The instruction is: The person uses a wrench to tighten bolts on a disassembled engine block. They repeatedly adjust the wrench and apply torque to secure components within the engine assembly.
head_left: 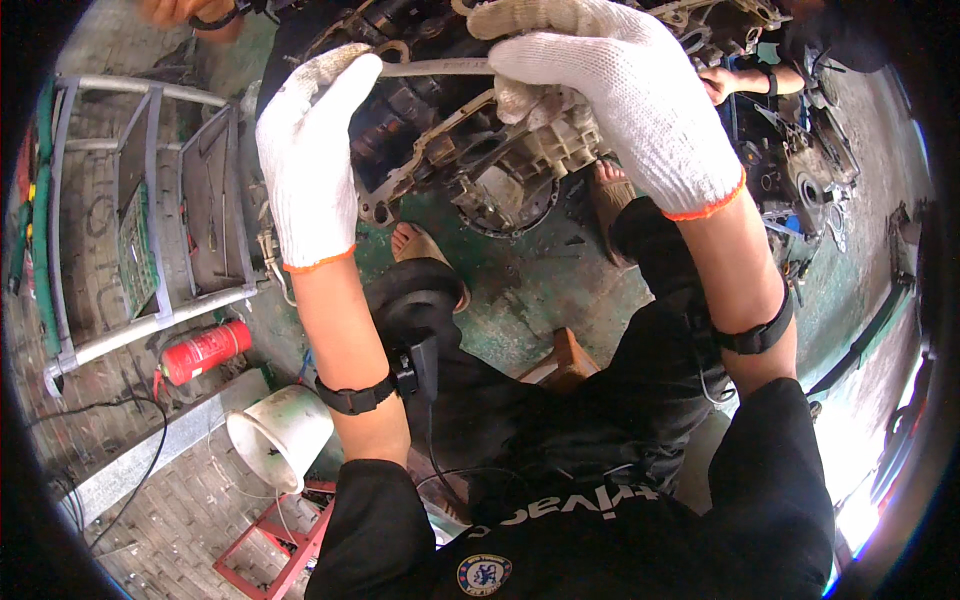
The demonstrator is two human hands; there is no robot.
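Note:
Both my hands wear white knitted gloves with orange cuffs. Between them, over the engine, stretches a slim metal wrench with raised marks along its shank. My left hand is closed at the shank's left end, thumb and fingers pinched together. At the other end, my right hand has its fingers curled round the wrench. The gloves hide both wrench ends. Below lies a greasy, partly dismantled engine, with a round housing open toward me.
Another person's hand reaches in at right; a second hand shows at top left. On the left are a metal rack, a red fire extinguisher and a white bucket. Engine parts lie at right. A wooden stool is beneath me.

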